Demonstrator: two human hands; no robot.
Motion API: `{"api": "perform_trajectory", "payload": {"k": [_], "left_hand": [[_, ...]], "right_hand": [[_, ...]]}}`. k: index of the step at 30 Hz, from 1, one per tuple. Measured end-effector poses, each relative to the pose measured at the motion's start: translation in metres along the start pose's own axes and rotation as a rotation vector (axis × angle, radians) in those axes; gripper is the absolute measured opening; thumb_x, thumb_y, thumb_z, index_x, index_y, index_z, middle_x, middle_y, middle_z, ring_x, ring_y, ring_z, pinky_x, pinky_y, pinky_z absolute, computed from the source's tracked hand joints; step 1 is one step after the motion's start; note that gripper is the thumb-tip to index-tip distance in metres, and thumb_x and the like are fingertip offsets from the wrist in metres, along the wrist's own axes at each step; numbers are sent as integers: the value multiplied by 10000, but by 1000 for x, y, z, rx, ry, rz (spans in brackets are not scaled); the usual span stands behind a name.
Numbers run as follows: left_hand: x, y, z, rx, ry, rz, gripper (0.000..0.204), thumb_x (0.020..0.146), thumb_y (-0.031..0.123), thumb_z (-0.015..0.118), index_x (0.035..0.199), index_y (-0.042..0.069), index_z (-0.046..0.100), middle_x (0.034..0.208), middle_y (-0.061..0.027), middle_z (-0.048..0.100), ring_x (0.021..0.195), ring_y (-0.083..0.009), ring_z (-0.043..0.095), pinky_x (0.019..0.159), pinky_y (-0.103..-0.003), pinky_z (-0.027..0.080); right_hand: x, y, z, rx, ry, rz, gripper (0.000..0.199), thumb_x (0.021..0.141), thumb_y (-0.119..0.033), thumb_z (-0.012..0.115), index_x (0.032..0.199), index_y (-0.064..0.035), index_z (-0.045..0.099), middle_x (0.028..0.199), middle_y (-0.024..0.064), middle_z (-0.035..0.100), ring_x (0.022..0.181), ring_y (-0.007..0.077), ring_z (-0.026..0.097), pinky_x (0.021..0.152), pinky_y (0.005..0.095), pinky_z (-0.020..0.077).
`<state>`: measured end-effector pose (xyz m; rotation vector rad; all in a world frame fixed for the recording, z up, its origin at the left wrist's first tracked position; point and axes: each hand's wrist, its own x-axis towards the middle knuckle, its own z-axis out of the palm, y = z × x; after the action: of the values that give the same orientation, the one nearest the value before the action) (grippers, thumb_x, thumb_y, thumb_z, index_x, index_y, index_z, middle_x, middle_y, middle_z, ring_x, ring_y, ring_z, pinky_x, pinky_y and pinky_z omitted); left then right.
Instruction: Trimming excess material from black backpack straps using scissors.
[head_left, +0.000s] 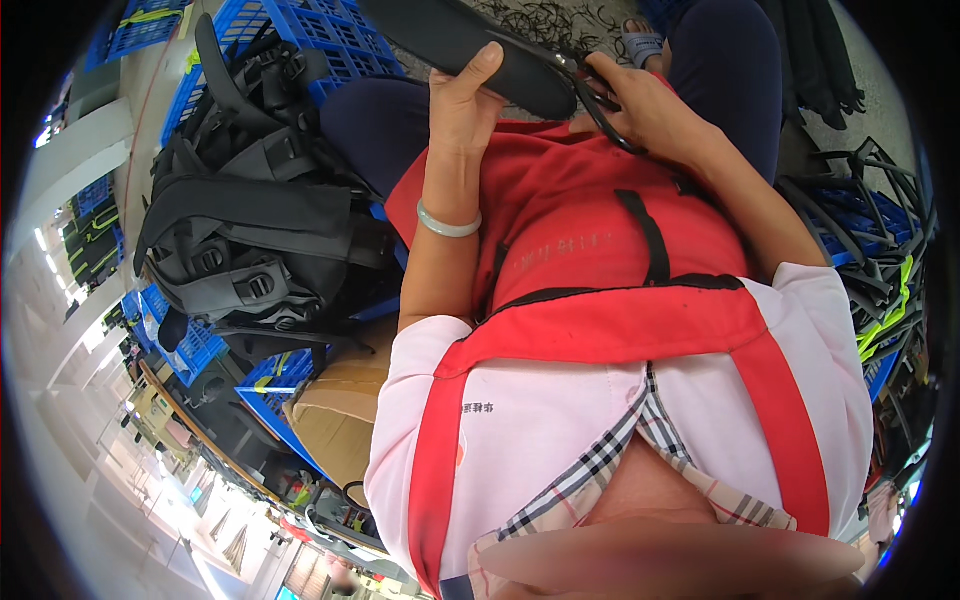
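My left hand (466,98) grips a long black padded strap (525,82), thumb on top and fingers beneath it. The strap's rounded end points toward my right hand (640,108); its other end runs out past the top edge of the view. A pair of scissors with dark handles (612,128) is in my right hand, its fingers curled round the loops. The blades lie against the strap's edge, close to the rounded end. Whether they are parted, I cannot make out. A red apron (590,230) covers my lap below both hands.
To the left, black straps with buckles (250,230) are heaped over blue plastic crates (330,40). A cardboard box (345,415) stands below them. Thin black trimmings (560,25) litter the floor ahead. On the right, more black straps (850,215) lie on another blue crate (880,385).
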<state>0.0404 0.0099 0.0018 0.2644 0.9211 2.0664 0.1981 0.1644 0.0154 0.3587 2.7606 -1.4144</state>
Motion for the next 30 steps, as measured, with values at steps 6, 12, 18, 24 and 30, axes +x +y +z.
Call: {"api": "perform_trajectory", "payload": {"k": [6, 12, 18, 24, 30], "left_hand": [[0, 0, 0, -60, -5, -1, 258, 817, 44, 664, 1065, 56, 595, 974, -79, 649, 932, -226, 629, 847, -358, 518], [9, 17, -11, -86, 53, -67, 200, 795, 37, 685, 978, 28, 603, 871, -103, 648, 824, -239, 645, 765, -382, 553], [7, 11, -13, -17, 28, 40, 290, 803, 67, 688, 1072, 31, 585, 989, -86, 625, 916, -218, 607, 850, -372, 512], [7, 14, -15, -8, 2, 29, 304, 787, 55, 700, 1070, 46, 588, 1010, -66, 625, 937, -212, 601, 873, -367, 497], [4, 11, -11, 19, 9, -26, 299, 787, 45, 692, 1068, 54, 589, 1018, -62, 624, 963, -222, 602, 875, -385, 497]], "right_hand": [[-2, 1, -3, 36, 23, -23, 317, 839, -201, 631, 1035, 18, 512, 749, 236, 594, 718, 403, 589, 632, 421, 454], [-4, 2, 2, 54, -24, 15, 350, 836, -192, 627, 1093, 2, 490, 846, 227, 613, 827, 387, 601, 709, 425, 457], [2, 9, 7, 63, -29, -13, 468, 811, -275, 679, 1135, -11, 469, 976, 225, 617, 914, 389, 592, 772, 416, 458], [-5, -1, -9, 144, -131, 85, 661, 747, -330, 750, 1224, -16, 416, 1022, 219, 583, 964, 332, 579, 802, 377, 439], [-3, 8, 2, 62, -4, 13, 597, 773, -328, 725, 1189, 3, 455, 926, 209, 621, 820, 337, 610, 713, 375, 462]]}}
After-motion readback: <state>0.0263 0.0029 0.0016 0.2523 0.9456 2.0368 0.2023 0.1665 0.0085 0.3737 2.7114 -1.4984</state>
